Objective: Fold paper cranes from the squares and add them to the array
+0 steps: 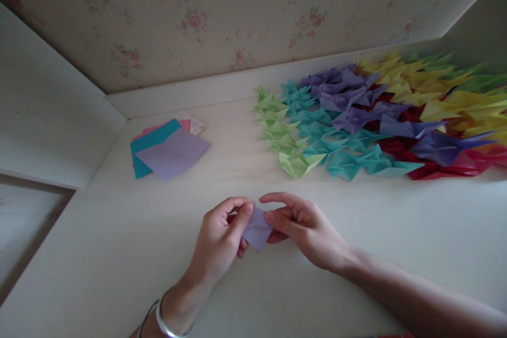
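A small folded piece of lilac origami paper (258, 231) is held above the white table, between my two hands. My left hand (222, 237) pinches its left side, thumb on top and fingers curled behind. On the right edge, the thumb of my right hand (301, 227) presses the paper, with the index finger raised off it and the other fingers underneath. The paper looks like a diamond with a crease across it; its back is hidden.
Rows of folded paper cranes (344, 161) in green, teal, purple, red and yellow fill the back right. Loose square sheets (174, 153), lilac over teal and pink, lie at the back left. A flowered wall (237, 16) stands behind the white table (119, 253).
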The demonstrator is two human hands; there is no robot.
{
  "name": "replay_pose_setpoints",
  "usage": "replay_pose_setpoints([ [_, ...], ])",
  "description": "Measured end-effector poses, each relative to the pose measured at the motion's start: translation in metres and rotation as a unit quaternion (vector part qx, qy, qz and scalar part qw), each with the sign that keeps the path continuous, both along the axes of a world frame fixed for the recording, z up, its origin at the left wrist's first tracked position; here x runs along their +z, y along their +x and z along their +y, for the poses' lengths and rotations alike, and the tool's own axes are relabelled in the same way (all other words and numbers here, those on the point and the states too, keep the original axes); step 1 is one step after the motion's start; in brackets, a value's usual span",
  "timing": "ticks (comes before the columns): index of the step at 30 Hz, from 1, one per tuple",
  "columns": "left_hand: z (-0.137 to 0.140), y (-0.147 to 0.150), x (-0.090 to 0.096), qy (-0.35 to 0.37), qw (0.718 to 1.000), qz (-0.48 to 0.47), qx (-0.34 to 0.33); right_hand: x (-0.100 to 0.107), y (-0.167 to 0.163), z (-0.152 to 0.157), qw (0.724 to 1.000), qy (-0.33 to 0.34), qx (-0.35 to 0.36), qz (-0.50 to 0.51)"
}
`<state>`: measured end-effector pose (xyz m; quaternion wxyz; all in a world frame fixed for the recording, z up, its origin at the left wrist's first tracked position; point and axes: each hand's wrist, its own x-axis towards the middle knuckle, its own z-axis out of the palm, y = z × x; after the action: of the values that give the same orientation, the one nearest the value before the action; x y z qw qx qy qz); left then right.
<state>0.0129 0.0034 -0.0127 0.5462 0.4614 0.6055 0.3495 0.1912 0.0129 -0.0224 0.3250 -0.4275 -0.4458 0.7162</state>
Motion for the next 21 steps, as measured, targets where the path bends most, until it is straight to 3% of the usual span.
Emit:
replay_pose_setpoints([
  [3,0.001,-0.002,-0.001,-0.007,1.0,-0.029,0.001,0.004,0.008,0.001,0.99,0.118,0.032,-0.069],
  [7,0.003,-0.004,-0.001,-0.023,0.997,-0.068,0.032,0.008,0.015,0.002,0.921,0.362,0.082,-0.12],
  [10,0.004,-0.005,0.001,-0.046,0.994,-0.095,0.035,0.003,0.012,0.004,0.886,0.445,0.089,-0.102],
  [14,0.001,-0.004,0.003,-0.043,0.991,-0.129,0.001,-0.005,0.009,0.005,0.889,0.434,0.018,-0.141],
  [17,-0.004,-0.004,0.006,0.026,0.993,-0.093,-0.061,0.0,0.011,0.005,0.923,0.341,-0.029,-0.178],
  [21,-0.007,-0.004,0.012,0.069,0.989,-0.032,-0.124,0.011,0.015,0.006,0.972,0.203,-0.012,-0.117],
])
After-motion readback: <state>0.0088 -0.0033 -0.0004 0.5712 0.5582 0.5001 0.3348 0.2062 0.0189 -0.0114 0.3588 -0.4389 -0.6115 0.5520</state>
